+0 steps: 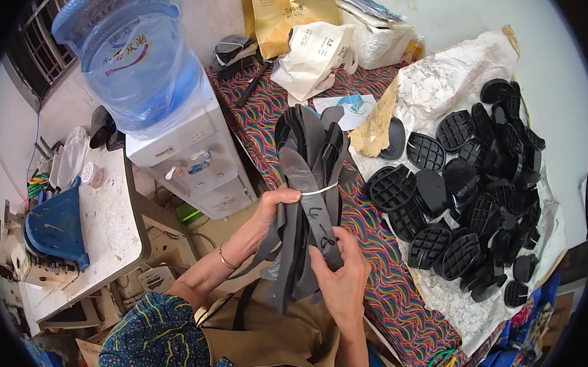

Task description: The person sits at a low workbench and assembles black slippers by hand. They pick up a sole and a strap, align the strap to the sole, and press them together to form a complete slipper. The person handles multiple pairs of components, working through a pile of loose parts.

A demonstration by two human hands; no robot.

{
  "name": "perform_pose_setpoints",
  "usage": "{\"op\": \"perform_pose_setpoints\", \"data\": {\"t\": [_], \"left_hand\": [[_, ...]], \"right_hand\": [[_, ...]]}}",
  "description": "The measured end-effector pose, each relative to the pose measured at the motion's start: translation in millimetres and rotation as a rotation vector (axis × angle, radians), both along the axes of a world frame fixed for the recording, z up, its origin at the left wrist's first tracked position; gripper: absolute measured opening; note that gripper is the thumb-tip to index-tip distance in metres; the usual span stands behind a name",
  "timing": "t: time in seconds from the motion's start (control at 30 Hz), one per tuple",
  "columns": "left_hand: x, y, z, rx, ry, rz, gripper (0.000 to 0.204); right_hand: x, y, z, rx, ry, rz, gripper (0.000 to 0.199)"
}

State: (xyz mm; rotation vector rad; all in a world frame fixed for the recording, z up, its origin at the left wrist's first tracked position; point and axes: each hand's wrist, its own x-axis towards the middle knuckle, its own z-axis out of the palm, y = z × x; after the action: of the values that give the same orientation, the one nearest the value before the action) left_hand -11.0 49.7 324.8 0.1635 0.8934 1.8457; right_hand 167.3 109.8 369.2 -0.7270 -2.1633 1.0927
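Both hands, left hand and right hand, have fingers closed around a banded bundle of grey shoe insoles (centre frame); looks like sorting, next needs one peeled free.

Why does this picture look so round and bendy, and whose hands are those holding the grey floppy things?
The picture comes from a small wide camera worn on a person's head, looking down, so straight edges bend near the rim. The two bare hands are that person's own. The left hand and right hand together hold a bundle of grey shoe soles, tied with a white band. To the right stands a table with a colourful wavy cloth. On it lies crinkled paper with a heap of black ribbed heel pieces. To the left stands a water dispenser with a blue bottle.
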Motion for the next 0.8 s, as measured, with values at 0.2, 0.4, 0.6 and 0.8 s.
{"op": "perform_pose_setpoints", "data": {"t": [0.2, 0.4, 0.6, 0.8], "left_hand": [[15.1, 13.1, -3.1, -0.016, 0.042, -0.021, 0.036], [23.3, 30.7, -18.7, 0.033, 0.008, 0.071, 0.053], [38.5, 39.3, 12.3, 0.533, -0.253, -0.273, 0.098], [49.4, 37.7, 30.8, 0.552, -0.098, -0.350, 0.115]], "right_hand": [[19.3, -4.4, 3.1, -0.287, 0.145, 0.004, 0.047], [19.2, -24.6, 1.9, 0.257, 0.040, -0.049, 0.050], [41.9, -1.0, 24.6, 0.358, 0.168, -0.092, 0.047], [27.4, 29.0, 13.6, -0.556, 0.391, 0.168, 0.067]]}}
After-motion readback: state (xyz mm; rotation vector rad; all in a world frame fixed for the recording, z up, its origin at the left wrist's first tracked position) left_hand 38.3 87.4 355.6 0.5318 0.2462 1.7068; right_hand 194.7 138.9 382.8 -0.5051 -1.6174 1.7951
